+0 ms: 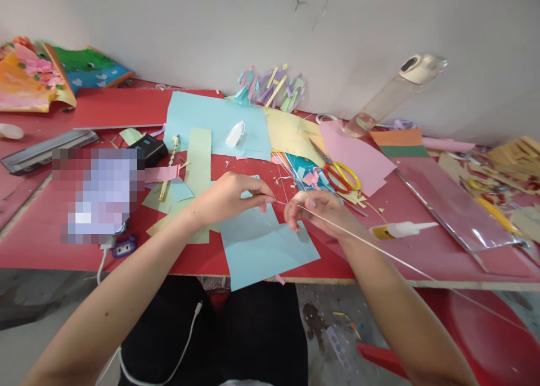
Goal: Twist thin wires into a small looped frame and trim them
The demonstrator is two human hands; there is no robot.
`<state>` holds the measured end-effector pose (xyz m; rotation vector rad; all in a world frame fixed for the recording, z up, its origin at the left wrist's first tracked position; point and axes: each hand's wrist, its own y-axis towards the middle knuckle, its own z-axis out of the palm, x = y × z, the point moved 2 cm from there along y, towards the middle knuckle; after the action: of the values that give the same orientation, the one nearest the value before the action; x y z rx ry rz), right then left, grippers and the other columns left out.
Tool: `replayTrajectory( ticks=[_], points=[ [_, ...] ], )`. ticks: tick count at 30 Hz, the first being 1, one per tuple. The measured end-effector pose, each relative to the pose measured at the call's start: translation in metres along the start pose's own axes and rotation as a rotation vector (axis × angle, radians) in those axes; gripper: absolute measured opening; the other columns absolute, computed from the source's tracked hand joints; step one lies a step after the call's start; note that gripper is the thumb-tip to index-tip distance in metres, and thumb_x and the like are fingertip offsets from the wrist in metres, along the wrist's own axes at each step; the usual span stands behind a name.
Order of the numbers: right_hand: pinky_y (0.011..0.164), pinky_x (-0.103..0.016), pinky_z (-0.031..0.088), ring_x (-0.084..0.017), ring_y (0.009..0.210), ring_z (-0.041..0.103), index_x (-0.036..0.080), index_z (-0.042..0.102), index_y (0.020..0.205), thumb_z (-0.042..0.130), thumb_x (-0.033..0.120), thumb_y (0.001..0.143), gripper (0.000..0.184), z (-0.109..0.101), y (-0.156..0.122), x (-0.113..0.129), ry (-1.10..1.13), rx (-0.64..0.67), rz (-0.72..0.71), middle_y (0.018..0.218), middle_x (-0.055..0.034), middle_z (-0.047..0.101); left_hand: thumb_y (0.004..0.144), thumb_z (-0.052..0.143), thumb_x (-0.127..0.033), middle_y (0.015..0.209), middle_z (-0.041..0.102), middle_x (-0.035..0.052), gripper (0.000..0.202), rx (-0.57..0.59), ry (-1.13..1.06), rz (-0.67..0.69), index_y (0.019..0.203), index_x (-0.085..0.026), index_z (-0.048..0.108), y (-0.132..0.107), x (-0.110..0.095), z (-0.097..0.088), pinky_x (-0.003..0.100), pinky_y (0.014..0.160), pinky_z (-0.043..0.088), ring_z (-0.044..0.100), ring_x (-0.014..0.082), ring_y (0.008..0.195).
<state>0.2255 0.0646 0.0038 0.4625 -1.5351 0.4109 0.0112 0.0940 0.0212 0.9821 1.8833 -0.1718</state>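
My left hand (pixel 236 197) is closed in a pinch above a light blue paper sheet (pixel 261 245), its fingertips at the tip of a thin pale stick (pixel 363 242). My right hand (pixel 314 209) is curled round the same stick, which runs back over my right forearm toward the lower right. Both hands hover over the red table (pixel 50 245), a few centimetres apart.
Yellow-and-red scissors (pixel 341 175) and a pink sheet (pixel 354 155) lie just beyond my right hand. A white glue bottle (pixel 400 228) lies to the right, a clear plastic bottle (pixel 392 96) leans on the wall. Coloured papers, scraps, a black box (pixel 147 148) and a white cable (pixel 177 352) surround.
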Motion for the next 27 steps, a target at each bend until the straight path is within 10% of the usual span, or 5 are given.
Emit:
replayTrajectory(
  ticks=[14, 27],
  points=[
    [0.047, -0.022, 0.045, -0.008, 0.049, 0.052, 0.018, 0.059, 0.07, 0.067, 0.036, 0.085, 0.025, -0.002, 0.003, 0.029, -0.182, 0.126, 0.076, 0.056, 0.004, 0.057, 0.09, 0.058, -0.024, 0.076, 0.073, 0.0014, 0.017, 0.039, -0.15, -0.039, 0.08, -0.016, 0.068, -0.002, -0.012, -0.008, 0.025, 0.073, 0.049, 0.065, 0.0123, 0.072],
    [0.049, -0.029, 0.026, -0.012, 0.048, 0.034, 0.023, 0.045, 0.058, 0.051, 0.027, 0.093, 0.036, 0.027, 0.001, 0.111, -1.241, 0.26, -0.282, 0.052, 0.0039, 0.04, 0.09, 0.058, -0.02, 0.074, 0.071, 0.0023, 0.014, 0.125, -0.514, -0.083, 0.082, -0.015, 0.067, -0.005, -0.01, -0.005, 0.024, 0.071, 0.051, 0.066, 0.0113, 0.072]
  ],
)
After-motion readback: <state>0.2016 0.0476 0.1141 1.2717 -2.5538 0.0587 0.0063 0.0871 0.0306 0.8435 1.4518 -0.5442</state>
